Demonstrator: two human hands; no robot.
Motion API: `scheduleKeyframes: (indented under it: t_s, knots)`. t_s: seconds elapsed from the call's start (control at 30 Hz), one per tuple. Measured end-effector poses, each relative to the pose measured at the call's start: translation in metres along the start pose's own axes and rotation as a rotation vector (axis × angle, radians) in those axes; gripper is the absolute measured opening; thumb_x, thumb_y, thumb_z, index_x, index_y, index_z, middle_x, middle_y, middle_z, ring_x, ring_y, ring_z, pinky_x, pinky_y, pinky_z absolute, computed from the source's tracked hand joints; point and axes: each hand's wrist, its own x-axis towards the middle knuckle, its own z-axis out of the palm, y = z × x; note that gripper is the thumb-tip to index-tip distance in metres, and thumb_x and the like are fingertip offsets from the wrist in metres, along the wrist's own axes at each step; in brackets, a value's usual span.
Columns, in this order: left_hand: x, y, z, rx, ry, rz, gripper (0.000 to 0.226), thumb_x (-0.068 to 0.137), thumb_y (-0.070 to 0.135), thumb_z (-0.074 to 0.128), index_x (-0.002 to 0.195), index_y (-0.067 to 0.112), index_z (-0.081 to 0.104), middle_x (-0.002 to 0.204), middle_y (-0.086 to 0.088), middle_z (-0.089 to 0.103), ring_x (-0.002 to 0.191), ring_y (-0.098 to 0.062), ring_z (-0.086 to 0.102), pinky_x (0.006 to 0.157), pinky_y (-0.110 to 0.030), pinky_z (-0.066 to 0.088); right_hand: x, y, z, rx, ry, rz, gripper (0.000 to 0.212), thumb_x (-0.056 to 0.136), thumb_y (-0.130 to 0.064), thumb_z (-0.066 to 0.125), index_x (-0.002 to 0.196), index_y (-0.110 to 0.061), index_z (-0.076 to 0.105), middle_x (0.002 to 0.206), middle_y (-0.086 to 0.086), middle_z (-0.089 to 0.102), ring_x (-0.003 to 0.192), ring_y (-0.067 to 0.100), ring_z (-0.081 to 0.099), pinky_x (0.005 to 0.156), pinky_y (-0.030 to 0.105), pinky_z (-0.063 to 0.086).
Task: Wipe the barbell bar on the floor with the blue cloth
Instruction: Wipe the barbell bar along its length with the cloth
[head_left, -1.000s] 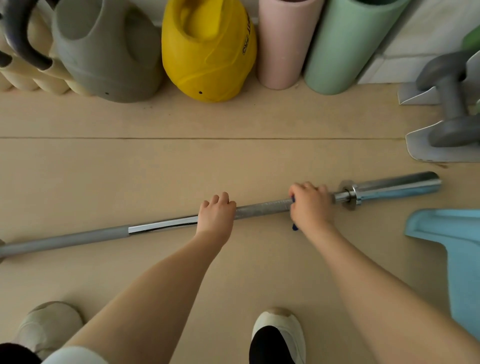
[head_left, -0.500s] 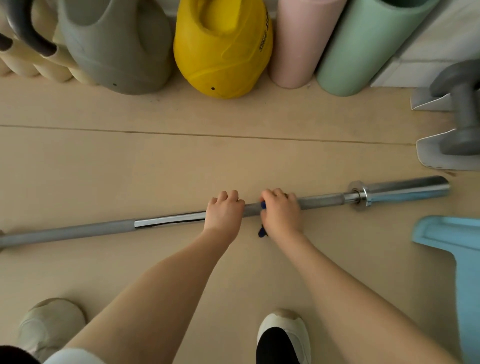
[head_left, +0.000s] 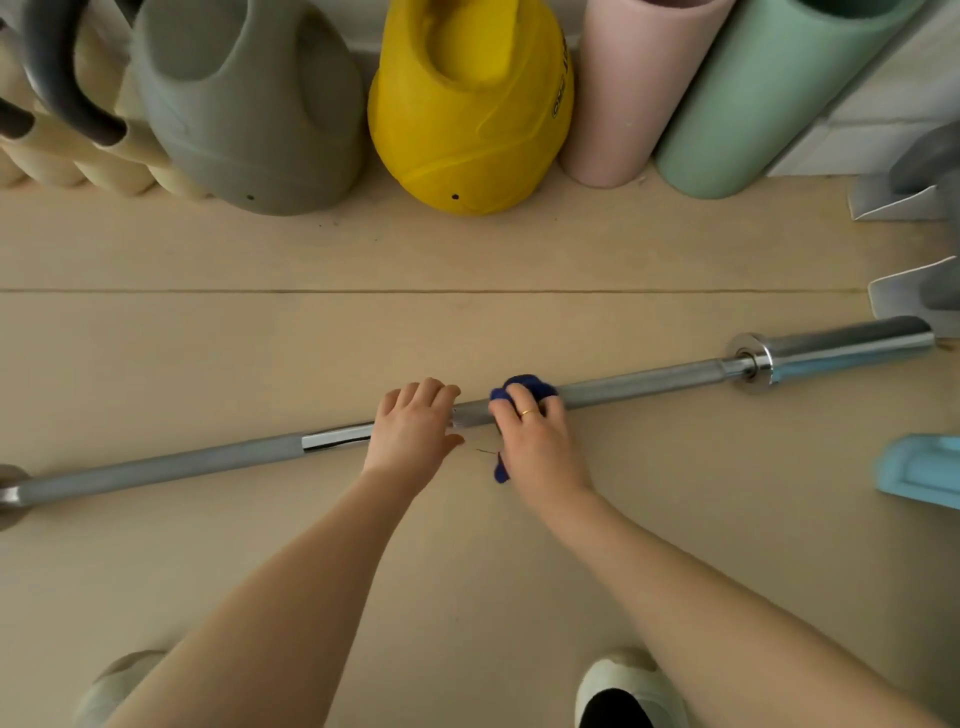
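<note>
A long steel barbell bar (head_left: 644, 383) lies on the tan floor, running from lower left to upper right, with a shiny sleeve (head_left: 852, 345) at its right end. My left hand (head_left: 413, 431) rests on the bar near its middle, fingers curled over it. Just to its right, my right hand (head_left: 535, 441) presses a dark blue cloth (head_left: 527, 387) around the bar. A corner of the cloth hangs down below my palm. A ring shows on one finger.
A grey kettlebell (head_left: 249, 114), a yellow kettlebell (head_left: 467, 114), a pink roller (head_left: 634, 88) and a green roller (head_left: 753, 98) stand along the far wall. A grey dumbbell (head_left: 930, 161) sits far right, a light blue object (head_left: 924, 470) lower right. My shoes are near the bottom edge.
My right hand with the cloth has slid left along the bar, from near the sleeve collar to just beside my left hand. The left hand stayed put.
</note>
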Motion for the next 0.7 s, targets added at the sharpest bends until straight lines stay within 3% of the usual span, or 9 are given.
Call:
scheduleKeyframes:
  t_s: [0.07,0.13,0.2,0.3,0.4,0.53,0.63,0.7]
  knots:
    - [-0.002,-0.018,-0.005,0.040,0.046,-0.012,0.043,0.078,0.021,0.071,0.119,0.014,0.058,0.113,-0.006,0.059,0.107,-0.029,0.056,0.092,-0.039,0.039,0.005,-0.025,0.002,0.067,-0.050,-0.079,0.068,0.044,-0.015,0.085,0.106,-0.008,0.059,0.111,0.013,0.061,0.083,0.035,0.059,0.077,0.034,0.047]
    - [-0.002,-0.032,-0.005,0.062,0.113,-0.022,0.035,0.057,0.014,0.086,0.088,0.014,0.069,0.082,-0.005,0.066,0.076,-0.028,0.065,0.073,-0.038,0.049,0.019,-0.023,-0.004,0.084,0.014,-0.080,0.069,0.031,-0.014,0.086,0.095,-0.008,0.063,0.099,0.011,0.064,0.075,0.033,0.059,0.072,0.029,0.047]
    - [-0.002,-0.036,-0.004,0.069,0.167,-0.010,0.033,0.046,0.011,0.090,0.071,0.016,0.069,0.065,-0.001,0.064,0.059,-0.026,0.063,0.062,-0.033,0.050,0.028,-0.005,-0.012,0.095,0.087,-0.016,0.064,0.029,-0.008,0.083,0.090,-0.011,0.064,0.094,0.008,0.065,0.068,0.030,0.057,0.066,0.028,0.046]
    - [0.003,-0.035,-0.005,0.005,0.213,-0.008,0.027,0.052,0.006,0.087,0.068,0.017,0.068,0.064,0.001,0.065,0.061,-0.026,0.062,0.060,-0.032,0.048,0.035,-0.002,-0.015,-0.003,0.187,0.076,0.047,0.045,0.000,0.074,0.090,-0.010,0.064,0.092,0.009,0.066,0.063,0.029,0.055,0.060,0.028,0.048]
    - [0.006,-0.035,-0.003,-0.033,0.221,-0.039,0.024,0.056,0.004,0.084,0.071,0.016,0.069,0.067,0.001,0.068,0.066,-0.027,0.064,0.059,-0.033,0.048,0.037,-0.042,-0.008,-0.045,0.209,-0.047,0.024,0.066,-0.004,0.058,0.088,-0.011,0.065,0.087,0.009,0.066,0.060,0.029,0.056,0.054,0.030,0.050]
    - [0.008,-0.039,-0.003,-0.039,0.232,-0.043,0.026,0.054,0.004,0.084,0.072,0.017,0.071,0.070,0.003,0.070,0.069,-0.027,0.064,0.059,-0.033,0.047,0.041,-0.053,-0.014,-0.040,0.102,-0.231,0.047,0.038,-0.017,0.082,0.082,-0.015,0.066,0.085,0.004,0.066,0.063,0.026,0.058,0.053,0.028,0.049]
    - [0.010,-0.043,-0.001,-0.053,0.222,-0.021,0.024,0.056,0.006,0.086,0.070,0.017,0.070,0.070,0.004,0.070,0.069,-0.028,0.064,0.060,-0.034,0.048,0.052,-0.013,-0.025,-0.099,0.194,0.023,0.017,0.064,-0.006,0.055,0.077,-0.014,0.062,0.076,0.006,0.064,0.063,0.030,0.056,0.052,0.030,0.045]
    - [0.010,-0.045,0.000,-0.049,0.215,-0.009,0.024,0.057,0.007,0.086,0.071,0.017,0.070,0.070,0.004,0.069,0.069,-0.027,0.064,0.060,-0.033,0.048,0.055,-0.007,-0.024,-0.091,0.209,0.167,0.023,0.066,-0.001,0.041,0.076,-0.011,0.060,0.075,0.009,0.062,0.062,0.030,0.054,0.052,0.031,0.042]
